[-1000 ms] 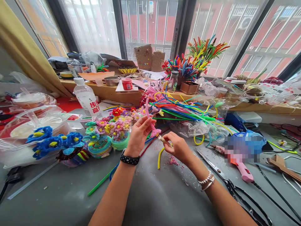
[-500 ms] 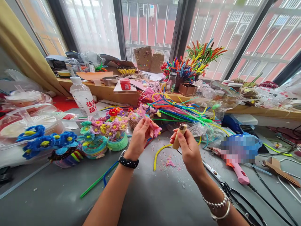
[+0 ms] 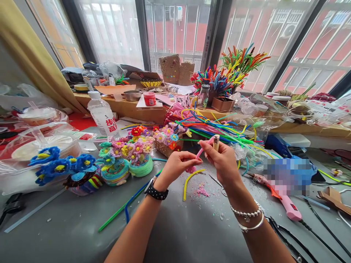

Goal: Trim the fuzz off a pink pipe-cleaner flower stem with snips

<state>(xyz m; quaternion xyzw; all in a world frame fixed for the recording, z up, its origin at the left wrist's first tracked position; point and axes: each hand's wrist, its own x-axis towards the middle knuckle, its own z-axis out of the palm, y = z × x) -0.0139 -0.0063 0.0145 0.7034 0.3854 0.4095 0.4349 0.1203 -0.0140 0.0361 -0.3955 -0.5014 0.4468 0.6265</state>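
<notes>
The left hand (image 3: 178, 165) pinches the low end of a pink pipe cleaner (image 3: 204, 147), whose long axis climbs toward two o'clock. At its three o'clock, the right hand (image 3: 223, 160) grips an upright lighter (image 3: 216, 142), its top just beside the pipe cleaner's far tip.

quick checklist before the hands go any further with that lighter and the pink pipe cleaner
1. Left hand pinches the pink pipe cleaner: ok.
2. Right hand holds the lighter upright, metal top up: ok.
3. Pipe cleaner tip close beside the lighter's top: ok.
4. Flame lit: cannot tell, none shows.
5. Space behind the hands free of things that might burn: not ok, the plastic bag and loose pipe cleaners lie just behind.
6. Table below bare: not ok, pink fluff and a yellow pipe cleaner lie there.
</notes>
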